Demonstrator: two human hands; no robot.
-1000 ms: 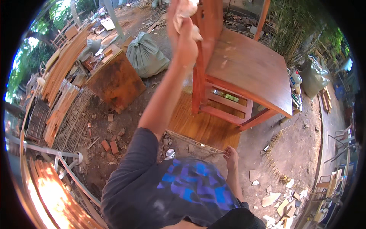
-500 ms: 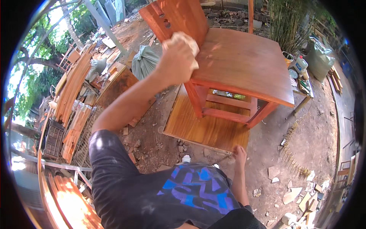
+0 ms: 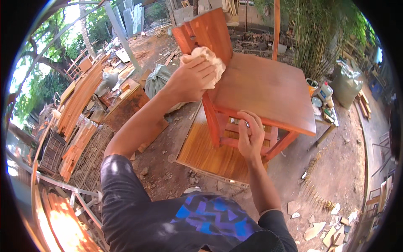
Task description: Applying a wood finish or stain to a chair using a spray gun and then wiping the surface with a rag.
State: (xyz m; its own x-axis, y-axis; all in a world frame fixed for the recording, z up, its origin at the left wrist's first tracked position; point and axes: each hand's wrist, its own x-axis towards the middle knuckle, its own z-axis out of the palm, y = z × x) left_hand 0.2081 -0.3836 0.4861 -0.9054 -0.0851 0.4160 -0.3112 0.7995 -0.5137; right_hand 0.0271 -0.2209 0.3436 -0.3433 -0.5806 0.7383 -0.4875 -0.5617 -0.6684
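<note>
A reddish-brown wooden chair [image 3: 264, 88] with a slotted backrest [image 3: 216, 35] stands on a glossy wooden board [image 3: 205, 145] laid on the ground. My left hand [image 3: 191, 80] is closed on a crumpled cream cloth [image 3: 216, 63], held against the left side of the chair where the backrest meets the seat. Part of the cloth is hidden behind the fingers. At the seat's front edge is my right hand [image 3: 251, 136], its fingers stretched up and the thumb apart, with nothing visibly held. Whether its fingertips touch the edge, I cannot tell.
A small table [image 3: 325, 115] with bottles and containers stands right of the chair. Coiled hose [image 3: 312, 176] and broken tile pieces [image 3: 315, 231] lie on the dirt. Grey-green sacks [image 3: 157, 80] and stacked planks [image 3: 82, 101] are at the left, bamboo [image 3: 312, 38] behind.
My right hand has risen from low beside the board to the seat's front edge. The left hand with the cloth stays by the backrest's base. The view has shifted, so the chair appears lower.
</note>
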